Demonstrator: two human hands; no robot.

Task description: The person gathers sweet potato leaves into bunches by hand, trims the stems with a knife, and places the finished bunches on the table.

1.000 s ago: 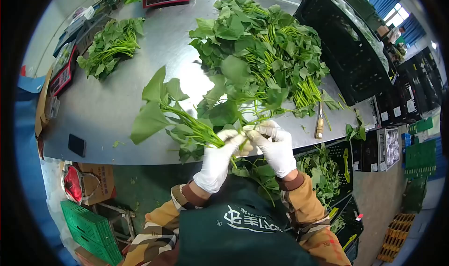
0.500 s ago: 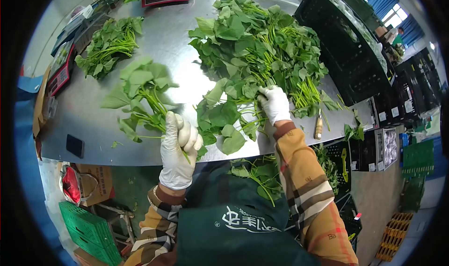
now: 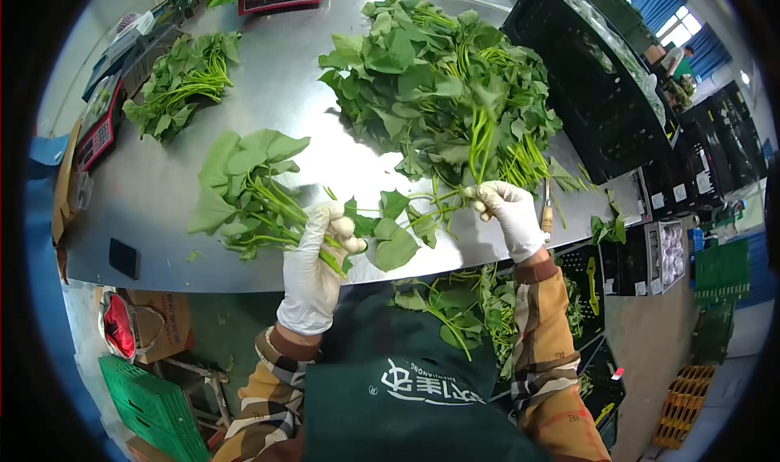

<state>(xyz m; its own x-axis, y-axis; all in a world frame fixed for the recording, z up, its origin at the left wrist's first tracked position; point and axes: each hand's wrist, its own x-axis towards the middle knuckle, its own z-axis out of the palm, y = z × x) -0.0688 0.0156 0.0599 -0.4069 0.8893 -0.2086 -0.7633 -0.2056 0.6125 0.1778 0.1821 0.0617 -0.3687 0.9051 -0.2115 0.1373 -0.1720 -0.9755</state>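
My left hand [image 3: 313, 255], in a white glove, is closed around the stems of a small bunch of leafy greens [image 3: 244, 182], whose broad leaves fan out to the upper left. My gloved right hand [image 3: 510, 216] pinches green leafy stems [image 3: 481, 149] between thumb and fingers, at the near edge of a large heap of greens [image 3: 439, 80]. A few loose leaves and stems [image 3: 398, 247] lie between the two hands. Just right of my right hand is a knife with a wooden handle [image 3: 548, 221], partly hidden by the glove.
Another bunch of greens [image 3: 183, 84] lies on the metal table [image 3: 187, 255] at the left, with a phone [image 3: 124, 257] nearer its edge. Red scales [image 3: 97, 137] stand at the left. A black crate [image 3: 589, 80] borders the right side. Below the table, more greens [image 3: 455, 312] show.
My right hand has drawn back toward me and rightward from the heap, with stems now pinched in its fingers. My left hand's bunch has tilted lower and shifted slightly right.
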